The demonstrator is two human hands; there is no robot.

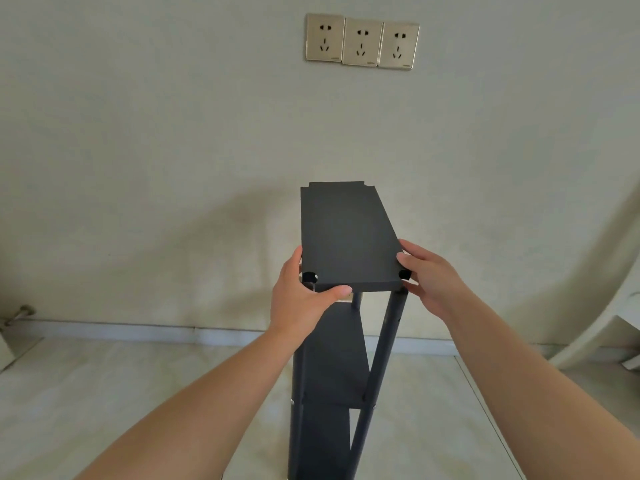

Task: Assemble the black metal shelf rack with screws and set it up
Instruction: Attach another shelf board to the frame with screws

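Note:
The black metal shelf rack (381,355) stands upright on the floor in front of me, near a wall. Its top shelf board (343,233) lies flat across the tube posts, with round post ends showing at both near corners. My left hand (301,299) grips the board's near left corner, thumb along the front edge. My right hand (429,275) holds the near right corner, fingers on the board's side. Two lower shelves (332,365) show below between the posts. No screws are visible.
A cream wall stands behind the rack with three gold sockets (362,41) high up. Pale tiled floor (138,382) spreads to both sides. A white furniture piece (609,327) curves in at the right edge. A small fitting (20,313) sits at the left baseboard.

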